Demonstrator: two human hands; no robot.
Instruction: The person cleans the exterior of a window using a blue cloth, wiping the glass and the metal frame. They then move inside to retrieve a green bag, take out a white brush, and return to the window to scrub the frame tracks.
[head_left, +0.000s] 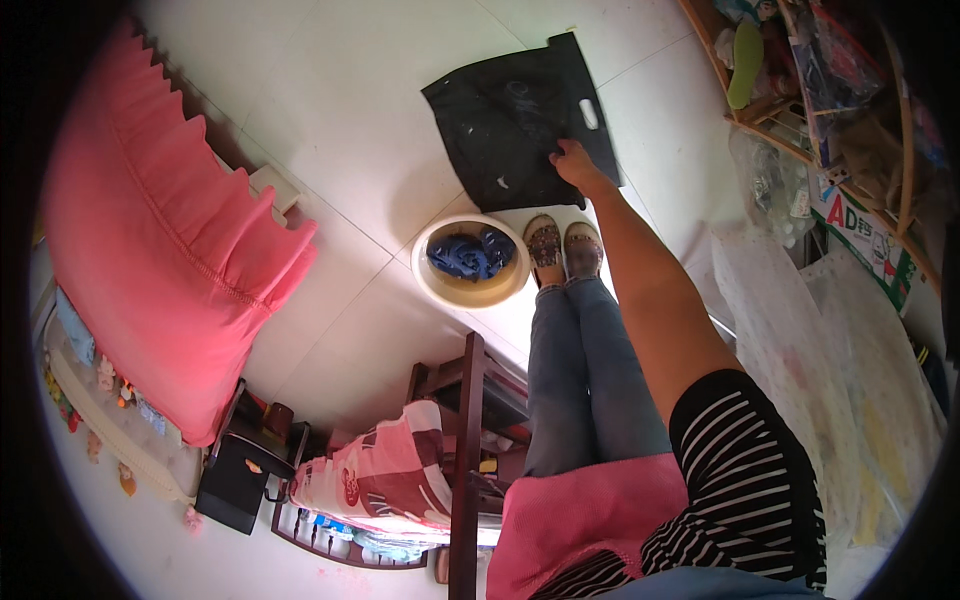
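Note:
My right hand (576, 163) reaches over a black bag (510, 127) with a cut-out handle slot and faint lettering. Thumb and forefinger are at the bag's face, below the slot; whether they pinch the fabric cannot be told. Small white flecks dot the bag, which looks spread flat. Just below it, beside my shoes (564, 244), a cream plastic basin (424, 289) stands on the floor and holds dark blue wet-looking cloth (469, 255) in water. Pink fabric (585, 502) covers my lap. My left hand is out of view.
A pink ruffled cover (172, 247) drapes over furniture on the left. A dark wooden post (468, 450) rises close to my legs, beside a checked blanket (382, 472). On the right stand a cluttered wooden rack (780, 139), a printed carton (862, 232) and translucent plastic sheeting (795, 337).

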